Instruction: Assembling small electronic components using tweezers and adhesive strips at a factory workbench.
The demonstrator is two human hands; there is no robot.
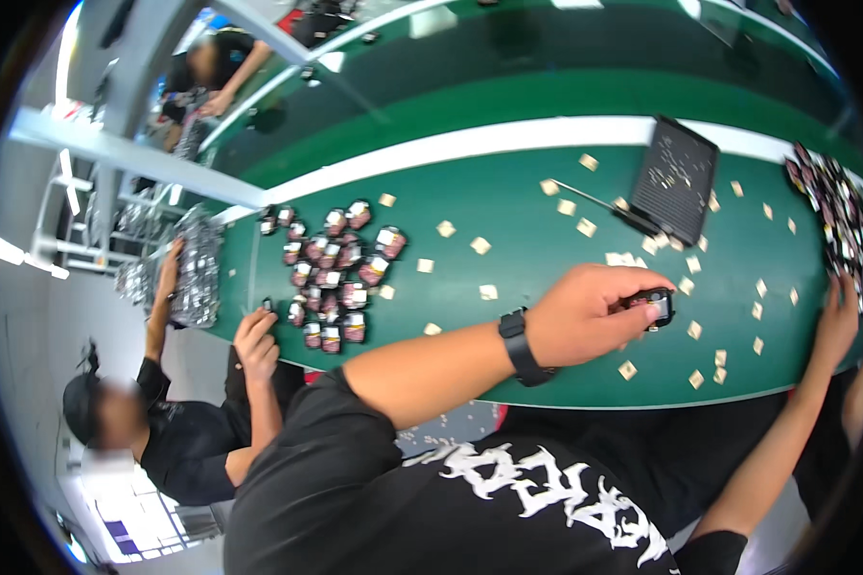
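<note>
- Crumpled silver foil packaging (198,273) beside a co-worker's hand (174,254).
- Clustered black, pink-faced rounded pieces (329,278) on the green table (508,192).
- Left hand (580,311) clamped on a small black rounded case (660,305), near the tray.
- Black ribbed rectangular tray (665,215) holding tiny pale bits (679,172).
- Right hand (838,321) at a dark glossy heap (828,201); cannot tell its grip.

The left hand (583,314) is curled, the right hand (838,318) outstretched.

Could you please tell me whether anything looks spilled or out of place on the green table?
Small pale squares lie scattered at odd angles across the green table, many around the black tray, which sits askew with white bits on it. The squares look strewn rather than stacked, though that may be intentional.
</note>
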